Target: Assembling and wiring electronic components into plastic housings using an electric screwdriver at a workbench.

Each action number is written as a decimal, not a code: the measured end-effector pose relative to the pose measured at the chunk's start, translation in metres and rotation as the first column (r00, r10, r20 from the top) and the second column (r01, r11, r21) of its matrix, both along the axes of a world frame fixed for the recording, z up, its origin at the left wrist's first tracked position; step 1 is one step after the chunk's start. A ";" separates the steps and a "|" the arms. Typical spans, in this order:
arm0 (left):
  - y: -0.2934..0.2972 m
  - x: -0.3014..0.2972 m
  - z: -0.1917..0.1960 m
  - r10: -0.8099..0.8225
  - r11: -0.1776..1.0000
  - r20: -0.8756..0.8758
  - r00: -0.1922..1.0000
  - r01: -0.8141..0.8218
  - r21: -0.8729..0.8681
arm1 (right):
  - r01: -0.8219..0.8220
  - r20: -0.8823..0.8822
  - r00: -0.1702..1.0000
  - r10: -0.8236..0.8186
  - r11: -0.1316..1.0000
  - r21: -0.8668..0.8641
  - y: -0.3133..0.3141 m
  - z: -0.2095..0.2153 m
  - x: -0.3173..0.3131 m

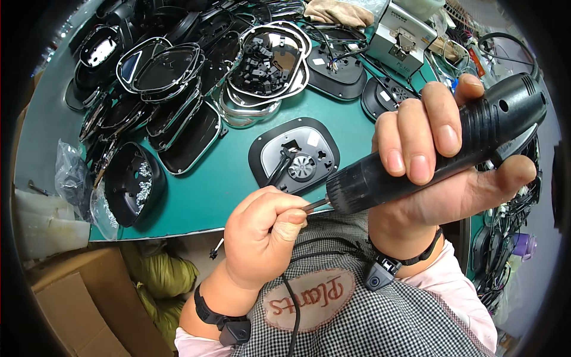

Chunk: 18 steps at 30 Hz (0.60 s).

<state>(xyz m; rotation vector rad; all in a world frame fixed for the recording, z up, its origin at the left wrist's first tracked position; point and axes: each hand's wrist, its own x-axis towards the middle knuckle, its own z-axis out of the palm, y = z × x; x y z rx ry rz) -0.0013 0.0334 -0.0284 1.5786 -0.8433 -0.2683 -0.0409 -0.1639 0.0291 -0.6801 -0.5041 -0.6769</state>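
My right hand (420,141) is wrapped round a black electric screwdriver (499,116), held tilted above the front edge of the green table. The thumb lies along the tool's underside. A thin metal bit (316,204) sticks out of its lower left end, and my left hand (259,238) pinches that bit between thumb and curled fingers. Whether a screw sits at the tip is hidden by the fingers. Just beyond both hands, a black-rimmed panel with a grey face (267,153) lies on the table. It carries a round slotted wheel (302,168) and a black cable.
Stacked black and chrome frames (187,140) cover the table's left. A black bowl-like housing (126,202) holds small screws. Black clips (260,65) fill a chrome-rimmed frame. Farther right are more panels (337,80) and a metal box (399,40). A cardboard box (89,309) stands below, left.
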 end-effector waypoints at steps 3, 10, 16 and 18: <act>-0.001 0.007 0.012 0.007 0.996 -0.108 0.994 0.003 0.091 | 0.011 -0.011 1.000 -0.011 1.000 0.020 -0.004 -0.003 0.000; -0.015 0.032 -0.005 0.219 0.835 0.592 0.776 -0.463 0.298 | 0.095 0.001 0.995 -0.095 0.994 -0.054 -0.029 -0.003 -0.005; -0.032 0.041 -0.032 0.178 0.857 0.652 0.737 -0.442 0.266 | 0.153 -0.016 0.988 -0.154 0.988 -0.028 -0.033 -0.011 0.005; -0.026 0.046 -0.031 0.097 0.888 0.654 0.750 -0.362 0.283 | 0.211 -0.008 0.978 -0.211 0.978 -0.005 -0.036 -0.018 0.014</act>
